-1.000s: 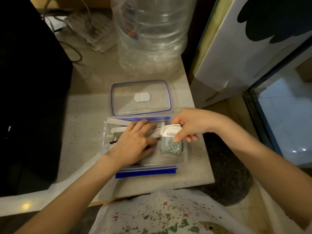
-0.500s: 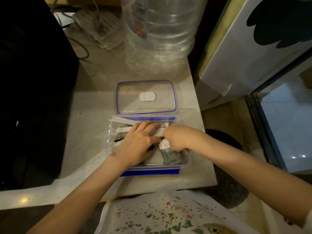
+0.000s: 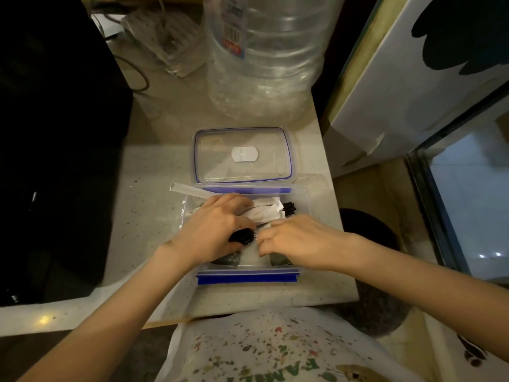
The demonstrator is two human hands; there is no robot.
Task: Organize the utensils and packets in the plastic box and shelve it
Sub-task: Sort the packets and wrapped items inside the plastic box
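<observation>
- At the near edge of the desk (image 3: pixel 154 194), in mid-frame, the plastic box (image 3: pixel 304 201) sits open; its long axis runs 9 to 3 o'clock, blue clip edges at 12 and 6.
- The lid (image 3: pixel 242 155) lies flat just beyond the box at 12 o'clock, parallel to it and touching its far rim.
- The left hand (image 3: pixel 217 227) rests inside the box, fingers laid over white packets (image 3: pixel 264 210) and thumb against a black utensil (image 3: pixel 242 235); whether it grips anything cannot be told.
- The right hand (image 3: pixel 297 241) works at the 5 o'clock side, fingers curled down among the contents; what they pinch is hidden.
- One long white wrapped utensil (image 3: pixel 190 190) points toward 10 o'clock and overhangs the far-left corner.
- Step in hand, by judgement: arranging the contents, with closing and shelving not yet done.
- Next move likely calls for turning the overhanging piece along the long axis so the lid can seat.
</observation>
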